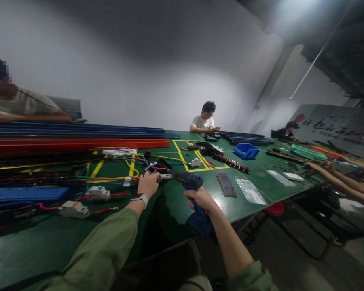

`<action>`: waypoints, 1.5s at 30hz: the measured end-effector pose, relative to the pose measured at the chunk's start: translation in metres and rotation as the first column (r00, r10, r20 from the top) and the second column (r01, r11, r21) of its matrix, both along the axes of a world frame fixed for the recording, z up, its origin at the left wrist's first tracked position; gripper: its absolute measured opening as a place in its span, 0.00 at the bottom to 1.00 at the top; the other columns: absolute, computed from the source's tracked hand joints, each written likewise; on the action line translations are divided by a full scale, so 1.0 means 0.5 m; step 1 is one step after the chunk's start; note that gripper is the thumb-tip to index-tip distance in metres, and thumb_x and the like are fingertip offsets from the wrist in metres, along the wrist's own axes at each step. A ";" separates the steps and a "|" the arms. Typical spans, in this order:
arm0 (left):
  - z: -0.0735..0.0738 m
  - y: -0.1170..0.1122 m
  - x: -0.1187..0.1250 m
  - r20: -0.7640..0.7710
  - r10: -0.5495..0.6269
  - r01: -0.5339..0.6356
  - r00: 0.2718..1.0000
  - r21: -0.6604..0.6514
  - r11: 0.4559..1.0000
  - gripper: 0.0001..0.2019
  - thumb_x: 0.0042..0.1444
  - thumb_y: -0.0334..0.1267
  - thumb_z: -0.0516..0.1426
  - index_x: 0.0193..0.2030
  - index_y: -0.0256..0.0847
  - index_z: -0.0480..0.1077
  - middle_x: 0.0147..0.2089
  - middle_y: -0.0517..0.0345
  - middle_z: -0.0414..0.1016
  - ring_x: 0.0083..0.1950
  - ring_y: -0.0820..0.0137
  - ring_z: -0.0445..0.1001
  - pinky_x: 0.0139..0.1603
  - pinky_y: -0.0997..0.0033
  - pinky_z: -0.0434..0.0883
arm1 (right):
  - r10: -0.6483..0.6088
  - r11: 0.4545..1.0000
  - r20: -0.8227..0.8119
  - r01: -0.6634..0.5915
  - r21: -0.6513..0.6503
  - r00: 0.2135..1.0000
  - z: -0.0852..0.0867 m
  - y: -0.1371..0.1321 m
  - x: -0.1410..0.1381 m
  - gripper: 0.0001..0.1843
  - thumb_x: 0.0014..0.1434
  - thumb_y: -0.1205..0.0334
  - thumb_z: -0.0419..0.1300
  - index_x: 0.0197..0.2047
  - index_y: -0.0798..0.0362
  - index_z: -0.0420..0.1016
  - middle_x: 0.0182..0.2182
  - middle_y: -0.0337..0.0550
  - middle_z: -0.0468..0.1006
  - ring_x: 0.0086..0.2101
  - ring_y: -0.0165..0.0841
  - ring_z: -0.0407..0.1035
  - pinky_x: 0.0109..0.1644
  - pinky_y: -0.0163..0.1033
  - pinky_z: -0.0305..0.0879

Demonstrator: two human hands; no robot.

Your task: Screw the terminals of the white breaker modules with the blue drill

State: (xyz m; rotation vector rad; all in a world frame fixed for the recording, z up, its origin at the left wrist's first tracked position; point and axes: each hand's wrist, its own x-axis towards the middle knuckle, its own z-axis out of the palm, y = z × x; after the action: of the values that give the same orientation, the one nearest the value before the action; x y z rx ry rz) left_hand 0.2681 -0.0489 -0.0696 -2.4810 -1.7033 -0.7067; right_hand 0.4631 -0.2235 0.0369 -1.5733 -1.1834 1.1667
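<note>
My right hand [202, 198] is wrapped round the grip of a blue cordless drill [193, 180], its chuck pointing left. At the drill's tip lies a small white part with red marks [167, 176]. My left hand [148, 184], with a watch on the wrist, closes on this part from the left; its fingertips are partly hidden. Just beyond my left hand is a black open housing [161, 165]. Red, green and yellow wires [109, 179] run up to my left hand from the left. Two white circuit breakers [97, 193] with red leads lie nearer to me on the left.
Long red [133, 144] and blue rails [124, 132] lie across the green table's left side. A blue bin [246, 151], a phone [227, 185] and a clear plastic bag [250, 191] are to the right. Several people sit around the table. A red stool [274, 208] stands below the edge.
</note>
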 end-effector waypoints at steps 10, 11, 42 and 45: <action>0.001 -0.001 0.001 0.011 0.001 -0.001 1.000 0.004 1.000 0.14 0.63 0.44 0.52 0.48 0.50 0.76 0.44 0.47 0.78 0.53 0.52 0.67 0.50 0.57 0.57 | 0.000 1.000 0.003 0.000 -0.012 1.000 0.000 0.001 0.001 0.07 0.50 0.63 0.60 0.26 0.51 0.63 0.12 0.30 0.62 0.13 0.25 0.59 0.17 0.30 0.52; 0.001 0.000 0.000 0.011 0.000 0.000 1.000 0.009 1.000 0.14 0.63 0.44 0.52 0.48 0.50 0.76 0.44 0.46 0.78 0.53 0.53 0.67 0.51 0.57 0.57 | -0.003 1.000 -0.001 0.003 -0.009 1.000 0.001 0.001 0.001 0.07 0.49 0.64 0.60 0.26 0.51 0.63 0.12 0.30 0.61 0.13 0.25 0.59 0.17 0.30 0.52; 0.003 -0.001 -0.002 0.012 0.010 -0.010 1.000 0.001 1.000 0.15 0.63 0.46 0.50 0.49 0.50 0.76 0.44 0.45 0.77 0.54 0.53 0.67 0.51 0.56 0.59 | -0.023 1.000 -0.017 0.023 -0.014 1.000 0.013 -0.006 -0.010 0.09 0.48 0.63 0.60 0.25 0.51 0.61 0.13 0.29 0.60 0.13 0.26 0.59 0.18 0.31 0.52; 0.006 -0.002 -0.001 0.021 0.003 -0.002 1.000 -0.008 1.000 0.15 0.63 0.46 0.50 0.48 0.49 0.76 0.43 0.45 0.77 0.54 0.52 0.67 0.51 0.56 0.59 | -0.018 1.000 -0.020 0.018 -0.012 1.000 0.012 -0.005 -0.009 0.09 0.48 0.63 0.60 0.26 0.51 0.61 0.13 0.29 0.60 0.14 0.26 0.59 0.18 0.31 0.52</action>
State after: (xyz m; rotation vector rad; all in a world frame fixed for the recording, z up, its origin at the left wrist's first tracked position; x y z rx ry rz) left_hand 0.2675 -0.0500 -0.0666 -2.4850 -1.7190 -0.7296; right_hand 0.4585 -0.2259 0.0431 -1.5747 -1.1492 1.1766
